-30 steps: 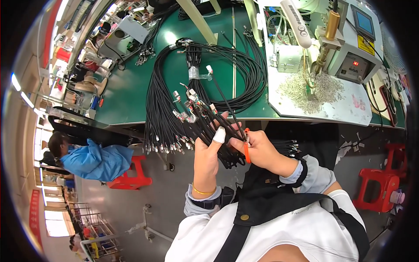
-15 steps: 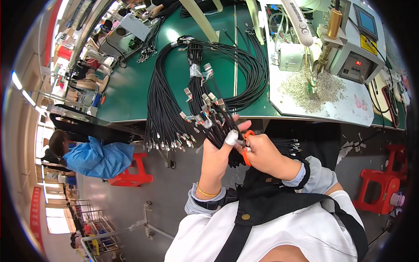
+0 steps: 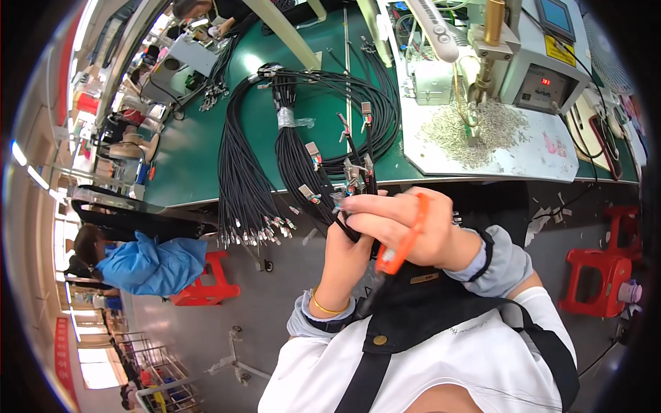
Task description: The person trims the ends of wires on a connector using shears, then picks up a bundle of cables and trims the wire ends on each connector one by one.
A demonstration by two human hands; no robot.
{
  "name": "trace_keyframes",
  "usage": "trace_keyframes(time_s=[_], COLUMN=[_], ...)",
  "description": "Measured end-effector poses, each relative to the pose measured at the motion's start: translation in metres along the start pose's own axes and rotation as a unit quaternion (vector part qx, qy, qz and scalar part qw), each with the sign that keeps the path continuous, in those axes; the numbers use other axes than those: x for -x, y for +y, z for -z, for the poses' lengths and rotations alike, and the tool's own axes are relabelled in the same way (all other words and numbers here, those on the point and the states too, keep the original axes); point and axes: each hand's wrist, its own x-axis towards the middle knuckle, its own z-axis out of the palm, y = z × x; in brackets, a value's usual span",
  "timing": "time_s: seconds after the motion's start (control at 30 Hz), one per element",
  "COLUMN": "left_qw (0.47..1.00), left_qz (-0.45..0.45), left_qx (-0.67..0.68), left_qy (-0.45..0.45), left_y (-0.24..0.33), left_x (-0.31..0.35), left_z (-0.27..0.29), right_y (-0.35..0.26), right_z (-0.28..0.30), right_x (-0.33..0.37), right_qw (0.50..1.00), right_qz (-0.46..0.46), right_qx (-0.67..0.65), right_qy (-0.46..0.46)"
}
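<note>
My left hand is closed around a bunch of black cables at the table's front edge. Small metal connectors with coloured wires, one of them a silver connector, stick out above that hand. My right hand keeps orange-handled scissors in its palm, their dark, blurred end pointing down toward my apron. Its fingers reach across to the cable ends over my left hand, pinching at a spot by the connectors; what lies between the fingertips is partly hidden.
A larger looped cable bundle lies on the green table, its ends hanging over the edge. On the right, a white board carries a heap of small metal pieces under a machine. Red stools stand on the floor.
My right hand has moved from beside the cables up over their connector ends, fingers reaching out. The scissors now hang lower in its palm. The connectors above my left hand have spread apart.
</note>
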Motion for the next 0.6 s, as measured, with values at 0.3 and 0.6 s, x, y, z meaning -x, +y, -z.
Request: trace_keyframes(time_s=[0.3, 0.6], left_qw=[0.982, 0.982], left_qz=[0.03, 0.058], left_qx=[0.189, 0.178], left_qy=[-0.004, 0.003], left_y=[0.003, 0.021], left_x=[-0.008, -0.011], left_z=[0.019, 0.026], right_y=[0.004, 0.001], right_z=[0.028, 0.0], right_x=[0.028, 0.09], right_qw=[0.9, 0.922], right_qz=[-0.175, -0.24], right_qx=[-0.36, -0.141], right_qy=[0.171, -0.267])
